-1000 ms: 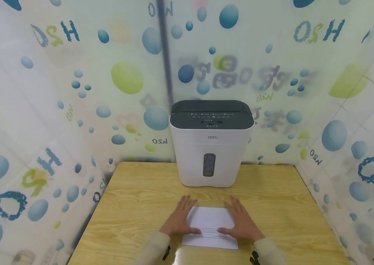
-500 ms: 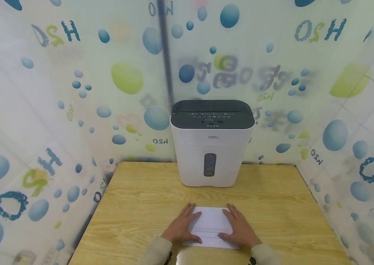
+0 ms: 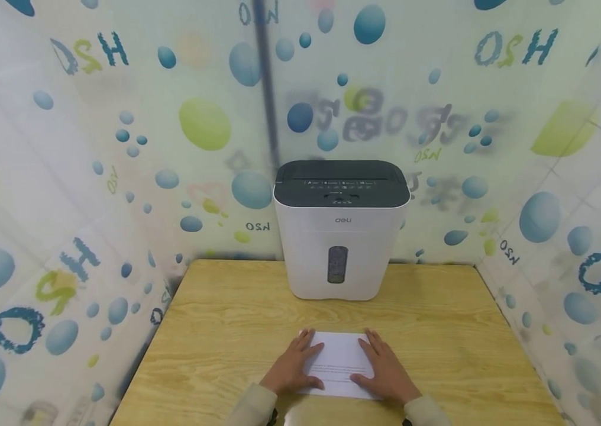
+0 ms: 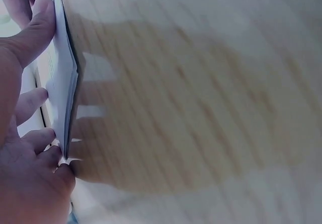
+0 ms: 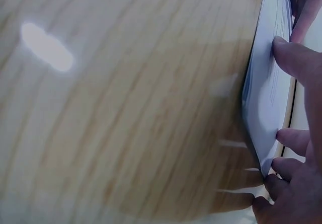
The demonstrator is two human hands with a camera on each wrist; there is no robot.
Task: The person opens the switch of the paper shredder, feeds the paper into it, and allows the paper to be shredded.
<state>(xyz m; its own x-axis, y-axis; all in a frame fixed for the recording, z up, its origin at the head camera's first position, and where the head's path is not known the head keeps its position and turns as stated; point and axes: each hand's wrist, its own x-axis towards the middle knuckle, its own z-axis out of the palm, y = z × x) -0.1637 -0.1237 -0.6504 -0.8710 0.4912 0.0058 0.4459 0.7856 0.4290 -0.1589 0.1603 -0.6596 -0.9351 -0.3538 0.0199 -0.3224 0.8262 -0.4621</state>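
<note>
White paper [image 3: 336,358] with lines of small print lies flat on the wooden table. Its edge looks layered in the left wrist view, where the paper [image 4: 63,75] rests close to the tabletop. My left hand [image 3: 291,365] spreads over its left side, thumb on top and fingertips along the edge. On the right side, my right hand [image 3: 387,370] rests the same way, its thumb near the printed lines. The right wrist view shows the right thumb [image 5: 289,55] touching the sheet [image 5: 261,95] and the other fingers at its border. Both hands partly cover the paper's sides.
A white paper shredder [image 3: 308,248] with a dark top and "deli" lettering stands behind the paper, at the back of the table [image 3: 215,319]. Patterned curtains [image 3: 204,124] with blue and green dots hang around the table on the back and sides.
Both hands have slid slightly toward me, and their fingertips have come down from beyond the far edge to the paper's sides. The paper stays almost in place. The last half second shows little motion.
</note>
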